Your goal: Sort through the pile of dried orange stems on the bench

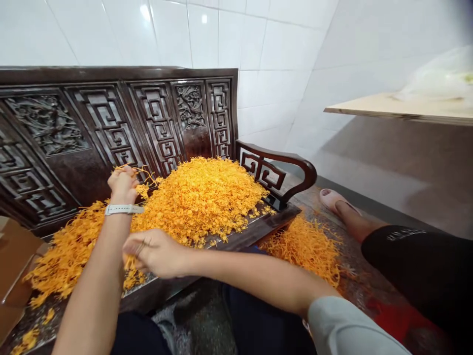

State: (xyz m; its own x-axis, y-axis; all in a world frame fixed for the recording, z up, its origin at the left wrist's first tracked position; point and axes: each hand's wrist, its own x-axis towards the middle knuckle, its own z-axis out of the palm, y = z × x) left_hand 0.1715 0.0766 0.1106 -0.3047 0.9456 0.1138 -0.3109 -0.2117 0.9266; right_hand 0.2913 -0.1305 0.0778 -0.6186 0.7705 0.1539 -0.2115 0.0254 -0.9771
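My left hand (123, 183), wearing a pale wristband, is closed on a thin orange branching sprig (146, 175) whose strands stick out to the right. Nearer to me, my right hand (157, 252) is curled, fingers together, with orange bits (129, 264) showing at and below the fingertips. Its grip is partly hidden and slightly blurred. Beyond the hands rises a large heap of small, frilly orange pieces (207, 197) on the dark wooden bench (254, 227). Behind my left forearm lies a looser pile of orange branching sprigs (74, 241).
The bench has a carved backrest (148, 113) and a curved armrest (288, 162). Long orange strands (305, 246) are heaped on the floor. A cardboard box (16, 271) stands at left. Another person's leg (406, 251) extends in from the right, below a wooden shelf (369, 106) bearing a white bag (436, 79).
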